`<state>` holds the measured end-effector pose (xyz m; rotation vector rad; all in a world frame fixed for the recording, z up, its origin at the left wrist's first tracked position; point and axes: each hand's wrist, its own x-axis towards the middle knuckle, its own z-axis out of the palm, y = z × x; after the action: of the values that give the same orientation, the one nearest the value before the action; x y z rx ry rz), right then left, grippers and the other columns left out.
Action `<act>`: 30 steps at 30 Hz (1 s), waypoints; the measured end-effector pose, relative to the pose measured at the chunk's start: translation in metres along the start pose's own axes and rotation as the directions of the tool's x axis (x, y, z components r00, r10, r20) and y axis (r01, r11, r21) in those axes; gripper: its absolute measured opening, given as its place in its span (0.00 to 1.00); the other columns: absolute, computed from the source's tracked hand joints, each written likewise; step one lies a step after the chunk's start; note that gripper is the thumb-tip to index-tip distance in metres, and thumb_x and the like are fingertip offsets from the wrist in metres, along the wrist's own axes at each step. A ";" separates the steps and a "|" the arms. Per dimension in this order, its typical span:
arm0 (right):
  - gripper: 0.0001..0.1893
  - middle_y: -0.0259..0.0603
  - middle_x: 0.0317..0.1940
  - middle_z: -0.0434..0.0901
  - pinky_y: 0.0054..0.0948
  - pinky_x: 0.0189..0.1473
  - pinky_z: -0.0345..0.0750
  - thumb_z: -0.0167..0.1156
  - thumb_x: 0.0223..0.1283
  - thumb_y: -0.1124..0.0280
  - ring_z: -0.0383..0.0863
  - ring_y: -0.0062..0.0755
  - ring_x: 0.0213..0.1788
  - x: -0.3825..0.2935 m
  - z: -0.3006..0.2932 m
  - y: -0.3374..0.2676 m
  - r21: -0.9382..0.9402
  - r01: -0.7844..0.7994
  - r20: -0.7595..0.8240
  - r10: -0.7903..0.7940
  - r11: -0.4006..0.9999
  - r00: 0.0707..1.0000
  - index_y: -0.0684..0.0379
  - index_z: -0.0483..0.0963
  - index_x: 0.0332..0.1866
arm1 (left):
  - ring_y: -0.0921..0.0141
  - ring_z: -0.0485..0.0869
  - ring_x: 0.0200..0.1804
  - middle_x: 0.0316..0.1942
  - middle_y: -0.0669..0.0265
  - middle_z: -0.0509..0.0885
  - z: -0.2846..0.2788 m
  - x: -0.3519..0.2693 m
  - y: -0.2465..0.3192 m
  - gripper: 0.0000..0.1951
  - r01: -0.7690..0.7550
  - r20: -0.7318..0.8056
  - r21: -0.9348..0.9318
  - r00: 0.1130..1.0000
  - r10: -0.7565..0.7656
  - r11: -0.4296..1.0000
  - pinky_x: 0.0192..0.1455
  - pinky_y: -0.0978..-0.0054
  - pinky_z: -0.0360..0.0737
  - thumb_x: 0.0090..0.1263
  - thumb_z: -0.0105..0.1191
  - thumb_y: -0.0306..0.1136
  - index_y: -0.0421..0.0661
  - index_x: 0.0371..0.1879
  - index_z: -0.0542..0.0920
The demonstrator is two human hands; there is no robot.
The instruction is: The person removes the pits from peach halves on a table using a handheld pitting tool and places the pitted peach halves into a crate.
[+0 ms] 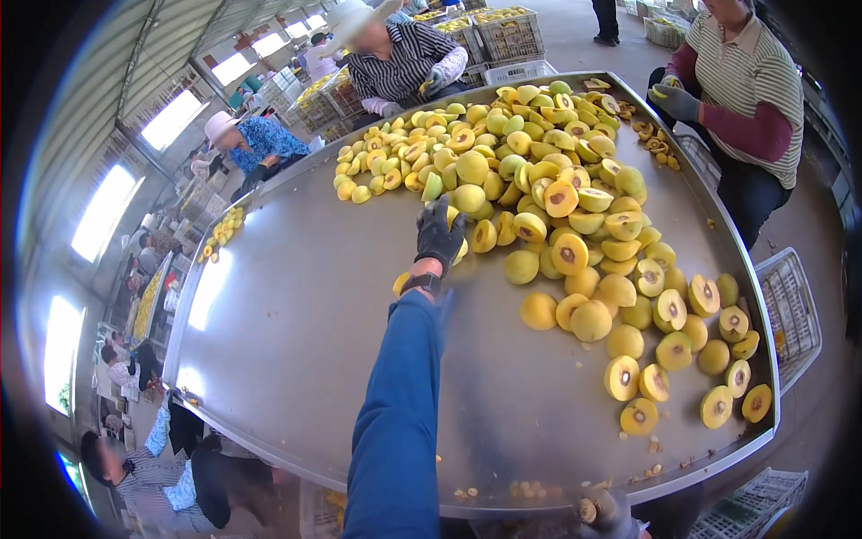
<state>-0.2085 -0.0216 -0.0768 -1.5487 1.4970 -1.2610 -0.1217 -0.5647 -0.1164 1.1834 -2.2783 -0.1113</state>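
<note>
My left hand, in a black glove with a dark watch at the wrist, reaches over the metal table. Its fingers are closed around a yellow stone fruit, partly hidden, at the near edge of a large heap of whole and halved fruit. At the bottom edge, a worn greyish gloved hand, seemingly my right, is beside the table's near rim; small brown rounded things show by its fingers, and its hold is unclear. Halved fruits with brown stones lie to the right.
A raised metal rim borders the table. Co-workers sit at the right, others at the far side and left. A plastic crate stands beyond the right rim. Fruit pieces lie along the left rim, pits at the right.
</note>
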 end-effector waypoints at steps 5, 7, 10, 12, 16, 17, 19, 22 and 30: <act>0.22 0.52 0.39 0.81 0.43 0.39 0.77 0.65 0.49 0.74 0.81 0.54 0.37 0.002 -0.002 0.001 0.029 -0.043 -0.011 0.044 0.999 0.999 0.62 0.75 0.54 | 0.51 0.71 0.65 0.62 0.48 0.72 0.002 -0.011 0.013 0.26 0.050 0.080 -0.182 0.996 -0.036 0.982 0.66 0.59 0.69 0.68 0.55 0.37 0.49 0.66 0.69; 0.20 0.45 0.29 0.80 0.36 0.32 0.77 0.65 0.46 0.71 0.81 0.50 0.30 0.000 0.000 0.014 -0.072 -0.094 0.006 0.095 0.993 0.995 0.61 0.73 0.48 | 0.49 0.75 0.60 0.64 0.51 0.69 0.001 -0.016 0.016 0.27 -0.046 0.038 -0.175 0.998 0.053 0.984 0.61 0.54 0.73 0.67 0.52 0.40 0.52 0.66 0.68; 0.18 0.46 0.28 0.79 0.37 0.32 0.76 0.64 0.46 0.72 0.81 0.49 0.29 -0.002 0.011 0.012 -0.012 -0.071 -0.098 0.070 0.997 0.993 0.60 0.74 0.46 | 0.50 0.74 0.62 0.67 0.51 0.67 0.004 -0.041 0.012 0.27 -0.039 0.065 -0.106 0.997 0.046 0.994 0.63 0.54 0.72 0.67 0.51 0.42 0.53 0.67 0.67; 0.17 0.47 0.27 0.78 0.38 0.32 0.76 0.64 0.46 0.72 0.80 0.49 0.29 0.002 0.013 0.012 0.034 -0.041 -0.137 0.045 0.999 0.990 0.61 0.74 0.44 | 0.49 0.73 0.63 0.67 0.51 0.66 -0.007 -0.059 0.002 0.28 -0.065 0.032 -0.124 0.997 0.069 0.990 0.63 0.54 0.72 0.67 0.51 0.42 0.55 0.68 0.65; 0.16 0.49 0.27 0.76 0.39 0.32 0.75 0.65 0.47 0.71 0.79 0.50 0.29 0.002 0.006 -0.002 -0.065 -0.131 -0.082 0.126 0.989 0.989 0.62 0.72 0.42 | 0.50 0.72 0.63 0.61 0.49 0.72 -0.024 -0.090 0.033 0.27 0.040 0.137 -0.155 0.990 -0.019 0.987 0.63 0.58 0.72 0.66 0.54 0.36 0.51 0.66 0.68; 0.16 0.50 0.26 0.76 0.39 0.32 0.74 0.65 0.47 0.71 0.79 0.50 0.29 0.005 0.006 -0.007 0.016 -0.124 -0.114 0.125 0.992 0.986 0.62 0.72 0.41 | 0.50 0.72 0.63 0.61 0.49 0.71 -0.028 -0.100 0.038 0.27 -0.006 0.117 -0.181 0.993 0.027 0.983 0.63 0.57 0.72 0.66 0.54 0.35 0.51 0.67 0.67; 0.16 0.46 0.28 0.82 0.34 0.34 0.81 0.68 0.56 0.69 0.86 0.45 0.31 0.007 0.006 -0.009 -0.027 -0.097 -0.095 0.094 0.995 0.991 0.60 0.75 0.48 | 0.49 0.72 0.63 0.61 0.49 0.71 -0.040 -0.116 0.035 0.28 -0.057 0.081 -0.200 0.994 0.074 0.978 0.63 0.56 0.72 0.66 0.54 0.35 0.51 0.67 0.67; 0.16 0.46 0.29 0.83 0.34 0.34 0.81 0.68 0.56 0.68 0.86 0.46 0.31 0.010 0.009 -0.008 -0.011 -0.082 -0.112 0.080 0.997 0.990 0.60 0.75 0.48 | 0.50 0.72 0.63 0.62 0.49 0.70 -0.054 -0.152 0.039 0.28 -0.166 0.113 -0.226 0.974 0.195 0.960 0.64 0.57 0.71 0.68 0.54 0.36 0.50 0.68 0.65; 0.20 0.47 0.32 0.84 0.35 0.34 0.81 0.69 0.52 0.70 0.86 0.47 0.32 0.007 0.001 -0.003 -0.056 -0.060 -0.057 0.057 0.997 0.997 0.60 0.75 0.51 | 0.54 0.67 0.68 0.65 0.53 0.69 -0.117 -0.212 0.106 0.29 -0.411 0.346 -0.365 0.773 0.532 0.835 0.68 0.57 0.65 0.70 0.55 0.42 0.46 0.68 0.66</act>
<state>-0.2078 -0.0277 -0.0733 -1.5068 1.6154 -1.2462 -0.0430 -0.3150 -0.0781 0.4294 -2.7714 -0.5213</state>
